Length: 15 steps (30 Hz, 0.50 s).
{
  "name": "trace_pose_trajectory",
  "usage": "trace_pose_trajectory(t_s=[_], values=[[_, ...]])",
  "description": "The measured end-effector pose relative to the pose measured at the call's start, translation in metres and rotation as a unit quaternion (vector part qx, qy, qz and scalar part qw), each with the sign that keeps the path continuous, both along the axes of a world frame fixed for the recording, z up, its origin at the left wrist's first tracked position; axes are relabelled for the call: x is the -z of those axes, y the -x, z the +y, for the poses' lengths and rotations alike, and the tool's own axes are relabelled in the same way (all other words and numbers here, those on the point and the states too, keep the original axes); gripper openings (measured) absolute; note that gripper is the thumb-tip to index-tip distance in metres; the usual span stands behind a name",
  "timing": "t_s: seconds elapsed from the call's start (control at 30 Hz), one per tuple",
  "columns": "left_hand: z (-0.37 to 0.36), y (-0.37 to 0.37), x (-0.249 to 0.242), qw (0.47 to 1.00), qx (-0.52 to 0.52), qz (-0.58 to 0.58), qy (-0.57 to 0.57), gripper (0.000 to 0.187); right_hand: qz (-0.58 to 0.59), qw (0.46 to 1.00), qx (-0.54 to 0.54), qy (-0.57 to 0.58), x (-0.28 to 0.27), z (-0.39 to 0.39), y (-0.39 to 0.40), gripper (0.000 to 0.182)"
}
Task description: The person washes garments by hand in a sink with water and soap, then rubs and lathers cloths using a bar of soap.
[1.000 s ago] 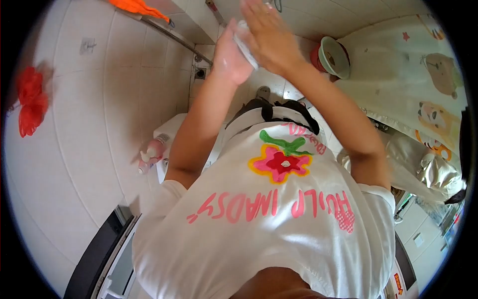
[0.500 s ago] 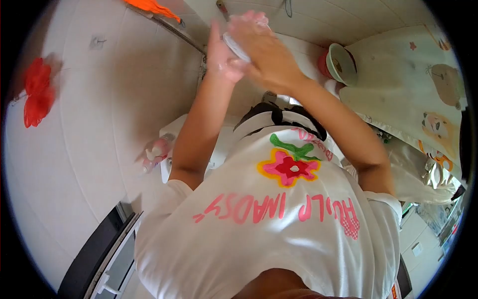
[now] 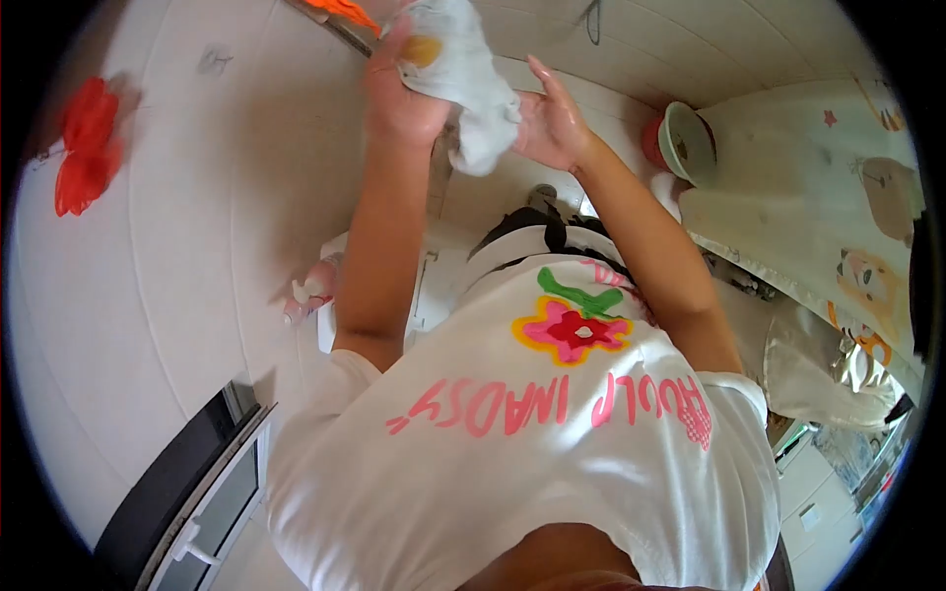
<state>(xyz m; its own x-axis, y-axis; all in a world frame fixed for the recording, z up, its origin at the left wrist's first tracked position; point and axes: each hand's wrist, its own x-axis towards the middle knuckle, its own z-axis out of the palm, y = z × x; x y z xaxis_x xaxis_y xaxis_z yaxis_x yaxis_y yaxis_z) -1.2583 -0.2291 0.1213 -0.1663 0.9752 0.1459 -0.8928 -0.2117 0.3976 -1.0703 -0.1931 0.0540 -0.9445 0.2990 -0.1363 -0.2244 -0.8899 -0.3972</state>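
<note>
A crumpled, wet-looking white cloth (image 3: 478,94) with a yellow patch hangs at the top centre. My left hand (image 3: 402,103) holds it from the left, and the cloth covers part of the fingers. At the cloth's right edge, my right hand (image 3: 554,123) has its palm turned towards it and its fingers apart. The skin of this hand looks wet. Whether its fingertips touch the cloth is hard to tell.
Red plastic (image 3: 87,148) hangs on the left wall, and pink-and-white bottles (image 3: 313,291) stand below. A pale green basin (image 3: 688,143) sits at the upper right beside a patterned curtain (image 3: 808,187). Something orange (image 3: 345,12) hangs at the top.
My hands were pressed together around the cloth. They have come apart, and the cloth now hangs unfolded from my left hand. My right hand has moved right and opened.
</note>
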Motion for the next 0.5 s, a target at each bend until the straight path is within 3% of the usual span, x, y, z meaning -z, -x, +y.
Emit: trace_pose_trajectory(t_s=[0.03,0.13,0.17,0.3,0.4,0.43,0.47,0.5], values=[[-0.001,0.005,0.000,0.999,-0.018,-0.029,-0.014,0.047,0.063,0.997,-0.009,0.049,-0.009,-0.003,-0.005,0.067],[-0.007,0.010,0.006,0.997,-0.054,-0.030,-0.053,0.045,-0.059,0.983,0.150,-0.084,-0.037,-0.019,-0.008,0.061],[-0.010,0.011,0.010,0.996,-0.040,-0.050,-0.066,0.045,-0.102,0.975,0.144,-0.133,-0.036,-0.014,-0.013,0.053],[-0.014,-0.008,0.008,0.995,-0.044,-0.055,-0.076,0.042,-0.186,0.928,0.302,-0.117,-0.048,-0.014,-0.002,0.034],[-0.016,-0.037,0.003,0.995,-0.063,-0.043,-0.068,0.040,-0.190,0.889,0.377,-0.176,-0.060,-0.024,0.019,0.037],[-0.015,-0.045,0.004,0.994,-0.073,-0.071,0.032,0.039,-0.188,0.888,0.365,-0.206,-0.057,-0.029,0.025,0.043],[-0.008,-0.051,0.007,0.992,-0.096,-0.050,0.062,0.039,-0.285,0.852,0.283,-0.336,-0.055,-0.036,0.022,0.050],[-0.007,-0.057,0.007,0.982,-0.141,0.035,0.121,0.045,-0.251,0.793,0.290,-0.474,-0.047,-0.046,0.026,0.050]])
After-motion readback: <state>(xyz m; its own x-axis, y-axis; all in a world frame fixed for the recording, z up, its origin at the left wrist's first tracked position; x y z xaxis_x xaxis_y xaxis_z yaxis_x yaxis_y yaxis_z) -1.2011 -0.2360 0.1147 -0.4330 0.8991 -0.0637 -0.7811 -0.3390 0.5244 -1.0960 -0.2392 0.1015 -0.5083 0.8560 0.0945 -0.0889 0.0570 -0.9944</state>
